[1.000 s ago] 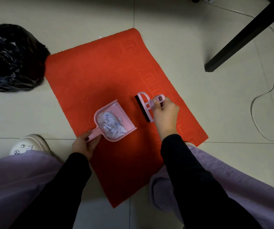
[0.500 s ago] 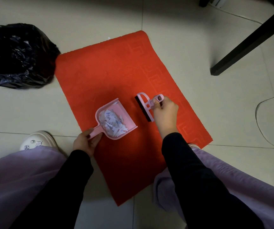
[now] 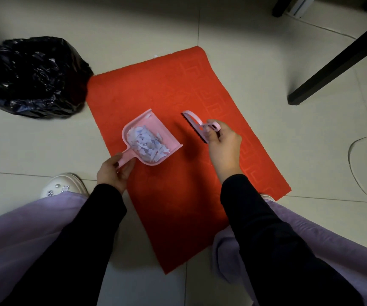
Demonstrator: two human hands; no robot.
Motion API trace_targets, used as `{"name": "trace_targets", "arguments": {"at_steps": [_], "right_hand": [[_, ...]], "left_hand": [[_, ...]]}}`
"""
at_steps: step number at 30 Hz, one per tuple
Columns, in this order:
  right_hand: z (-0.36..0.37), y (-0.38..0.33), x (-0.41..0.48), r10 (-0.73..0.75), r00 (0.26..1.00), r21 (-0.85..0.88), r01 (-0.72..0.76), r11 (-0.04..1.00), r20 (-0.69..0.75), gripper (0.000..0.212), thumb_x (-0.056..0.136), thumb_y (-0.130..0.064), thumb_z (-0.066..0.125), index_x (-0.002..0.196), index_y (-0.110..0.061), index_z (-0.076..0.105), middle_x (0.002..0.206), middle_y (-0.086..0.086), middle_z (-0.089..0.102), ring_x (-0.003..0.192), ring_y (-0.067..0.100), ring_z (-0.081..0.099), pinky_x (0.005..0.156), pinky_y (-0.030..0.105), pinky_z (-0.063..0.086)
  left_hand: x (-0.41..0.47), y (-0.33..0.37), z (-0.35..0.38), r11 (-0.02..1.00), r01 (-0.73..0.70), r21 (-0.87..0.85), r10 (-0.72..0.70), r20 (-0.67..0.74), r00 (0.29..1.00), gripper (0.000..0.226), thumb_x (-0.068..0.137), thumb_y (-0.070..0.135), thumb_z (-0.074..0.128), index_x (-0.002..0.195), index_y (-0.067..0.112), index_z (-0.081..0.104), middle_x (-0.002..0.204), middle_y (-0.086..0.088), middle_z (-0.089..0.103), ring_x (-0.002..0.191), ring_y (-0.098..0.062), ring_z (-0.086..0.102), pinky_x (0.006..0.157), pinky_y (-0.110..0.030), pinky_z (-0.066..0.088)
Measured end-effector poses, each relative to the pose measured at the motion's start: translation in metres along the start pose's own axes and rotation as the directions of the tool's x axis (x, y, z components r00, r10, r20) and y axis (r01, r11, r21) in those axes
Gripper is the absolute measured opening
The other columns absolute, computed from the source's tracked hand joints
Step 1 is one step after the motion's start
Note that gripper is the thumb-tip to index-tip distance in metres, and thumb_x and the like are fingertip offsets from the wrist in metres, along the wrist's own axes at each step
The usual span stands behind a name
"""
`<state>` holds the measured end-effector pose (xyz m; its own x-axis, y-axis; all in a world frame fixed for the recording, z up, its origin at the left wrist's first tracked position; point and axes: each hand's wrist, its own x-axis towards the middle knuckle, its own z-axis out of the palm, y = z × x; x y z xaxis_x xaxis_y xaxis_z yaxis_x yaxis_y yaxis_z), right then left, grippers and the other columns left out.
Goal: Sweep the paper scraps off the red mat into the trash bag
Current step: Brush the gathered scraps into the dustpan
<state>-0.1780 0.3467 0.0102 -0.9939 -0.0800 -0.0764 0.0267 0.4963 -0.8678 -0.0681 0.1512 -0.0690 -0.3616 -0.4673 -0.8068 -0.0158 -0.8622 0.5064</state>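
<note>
I see a floor (image 3: 266,51) of pale tiles with thin grout lines. The mat (image 3: 156,85) lies flat on it, askew to the tiles. The bag (image 3: 34,76) sits at the mat's far left corner, touching it. One white scrap (image 3: 156,55) lies just off the far edge. To my right stand a black leg (image 3: 332,62) and a loose cable (image 3: 355,151); a white shoe (image 3: 64,186) is near left.
</note>
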Motion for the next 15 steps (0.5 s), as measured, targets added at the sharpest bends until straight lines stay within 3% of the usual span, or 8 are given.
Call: {"name": "trace_targets", "arguments": {"at_steps": [3, 6, 8, 11, 15], "right_hand": [[0.002, 0.0, -0.005, 0.005, 0.999, -0.007, -0.005, 1.0, 0.042, 0.017, 0.091, -0.009, 0.053, 0.099, -0.01, 0.069, 0.09, 0.013, 0.07, 0.084, 0.026, 0.065, 0.077, 0.032, 0.048], [0.005, 0.005, -0.008, 0.05, 0.997, 0.001, -0.051, 0.999, 0.057, 0.018, 0.092, -0.009, 0.053, 0.102, -0.008, 0.068, 0.093, 0.011, 0.071, 0.085, 0.023, 0.065, 0.077, 0.026, 0.048], [0.003, 0.012, -0.006, 0.091, 0.995, 0.018, -0.091, 0.996, 0.031, 0.019, 0.092, -0.01, 0.053, 0.105, -0.008, 0.067, 0.094, 0.01, 0.071, 0.088, 0.024, 0.067, 0.083, 0.033, 0.052], [-0.005, 0.023, -0.004, 0.134, 0.991, 0.027, -0.134, 0.991, 0.007, 0.018, 0.093, -0.011, 0.053, 0.104, -0.009, 0.066, 0.092, 0.007, 0.071, 0.088, 0.023, 0.068, 0.083, 0.042, 0.054], [-0.016, 0.039, -0.002, 0.165, 0.986, 0.013, -0.165, 0.986, -0.032, 0.017, 0.092, -0.008, 0.052, 0.089, -0.019, 0.064, 0.084, 0.003, 0.068, 0.081, 0.025, 0.066, 0.079, 0.044, 0.054]], "left_hand": [[-0.003, 0.004, -0.002, 1.0, -0.021, 0.005, 0.021, 0.012, 1.0, 0.012, 0.09, -0.002, 0.049, 0.081, 0.004, 0.054, 0.088, -0.009, 0.052, 0.071, -0.017, 0.062, 0.048, -0.021, 0.056], [-0.008, -0.006, -0.009, 0.989, -0.054, 0.137, 0.051, 0.029, 0.998, 0.017, 0.091, -0.005, 0.048, 0.082, 0.008, 0.054, 0.088, -0.006, 0.051, 0.068, -0.011, 0.062, 0.049, -0.015, 0.054], [-0.007, -0.013, -0.012, 0.992, -0.016, 0.126, 0.017, -0.012, 1.0, 0.017, 0.09, -0.007, 0.048, 0.081, 0.006, 0.054, 0.087, -0.007, 0.049, 0.068, -0.014, 0.061, 0.045, -0.017, 0.053], [-0.004, -0.026, -0.014, 0.995, 0.056, 0.085, -0.055, -0.025, 0.998, 0.012, 0.09, -0.003, 0.049, 0.08, 0.002, 0.053, 0.084, -0.01, 0.051, 0.053, -0.015, 0.066, 0.044, -0.021, 0.055], [-0.001, -0.048, -0.008, 0.987, 0.109, 0.12, -0.11, 0.001, 0.994, 0.007, 0.09, -0.002, 0.049, 0.093, 0.0, 0.055, 0.102, -0.016, 0.055, 0.077, -0.022, 0.062, 0.054, -0.025, 0.059]]}}
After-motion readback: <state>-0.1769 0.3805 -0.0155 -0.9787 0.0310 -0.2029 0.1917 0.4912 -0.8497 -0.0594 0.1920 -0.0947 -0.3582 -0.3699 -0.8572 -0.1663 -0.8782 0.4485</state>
